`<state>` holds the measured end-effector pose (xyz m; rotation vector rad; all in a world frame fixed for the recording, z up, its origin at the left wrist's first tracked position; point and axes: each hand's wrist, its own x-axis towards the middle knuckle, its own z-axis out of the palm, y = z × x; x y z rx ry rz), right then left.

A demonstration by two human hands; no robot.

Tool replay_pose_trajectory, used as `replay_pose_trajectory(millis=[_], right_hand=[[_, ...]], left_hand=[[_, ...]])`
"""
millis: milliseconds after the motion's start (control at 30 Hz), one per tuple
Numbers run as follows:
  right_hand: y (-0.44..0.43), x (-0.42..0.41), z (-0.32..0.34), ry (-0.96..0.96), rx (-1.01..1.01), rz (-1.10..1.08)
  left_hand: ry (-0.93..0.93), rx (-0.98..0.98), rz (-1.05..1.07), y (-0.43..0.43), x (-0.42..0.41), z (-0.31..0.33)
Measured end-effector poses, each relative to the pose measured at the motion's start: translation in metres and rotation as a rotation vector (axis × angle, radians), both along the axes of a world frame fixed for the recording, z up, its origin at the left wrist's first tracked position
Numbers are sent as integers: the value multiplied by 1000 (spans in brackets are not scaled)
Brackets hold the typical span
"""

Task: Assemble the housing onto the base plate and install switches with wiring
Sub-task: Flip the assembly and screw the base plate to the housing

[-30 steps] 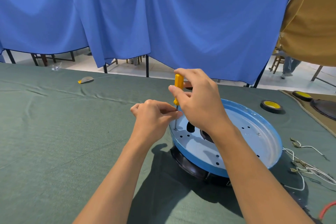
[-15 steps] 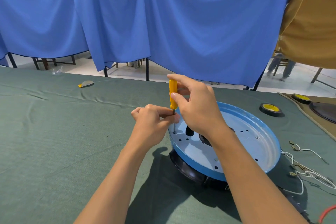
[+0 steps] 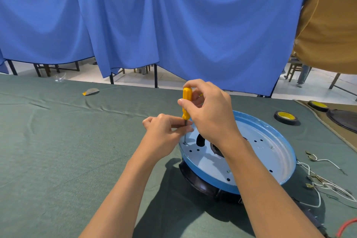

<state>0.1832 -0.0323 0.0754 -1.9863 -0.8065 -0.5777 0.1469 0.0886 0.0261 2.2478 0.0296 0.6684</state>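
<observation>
Nearest me, at the lower right corner, a red cable point(image 3: 347, 226) is cut off by the frame edge. Just beyond it, white wires point(image 3: 316, 185) with small metal terminals lie loose on the green cloth point(image 3: 58, 150), beside the assembly. The black housing point(image 3: 201, 183) sits on the cloth under the round blue base plate point(image 3: 270, 152). Only its near rim shows, and the rest is covered by the plate and my right forearm.

My left hand point(image 3: 164, 133) pinches the bare metal shaft of the screwdriver point(image 3: 187, 105) between thumb and fingertips, low down. My right hand point(image 3: 210, 116) grips the yellow handle from the right, fingers curled round it. The screwdriver stands nearly upright, its long axis vertical, handle up and tip down on the plate's left side, near the rim. I cannot make out a screw under the tip. My right wrist hides part of the plate's central opening.

Farther right lie two rolls of black and yellow tape point(image 3: 286, 117). Far left is a small yellow and grey scrap point(image 3: 90, 91), and a blue curtain point(image 3: 173, 25) hangs behind.
</observation>
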Motion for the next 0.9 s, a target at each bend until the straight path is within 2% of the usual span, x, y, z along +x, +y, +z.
replay_pose_trajectory(millis=[133, 233, 333, 467, 533, 600, 700, 800, 900], right_hand=[[-4, 3, 1, 35, -19, 36], [-4, 3, 1, 136, -37, 136], [-4, 6, -1, 76, -66, 60], [-9, 9, 0, -64, -147, -32], [-10, 9, 1, -34, -204, 40], [-10, 9, 3, 13, -180, 114], [-8, 9, 1, -15, -126, 48], [-7, 7, -1, -80, -136, -47], [-5, 6, 0, -27, -194, 38]], left_hand=[[-71, 17, 96, -5, 1, -1], [-38, -45, 37, -2, 2, -4], [1, -16, -6, -1, 2, -5], [-76, 12, 75, -3, 1, -5], [-69, 22, 49, -2, 1, -5], [-38, 45, 11, 0, 1, -5], [-18, 96, -20, 0, 1, -5], [-88, 115, 76, -6, 1, -5], [-90, 90, 113, -6, 2, -7]])
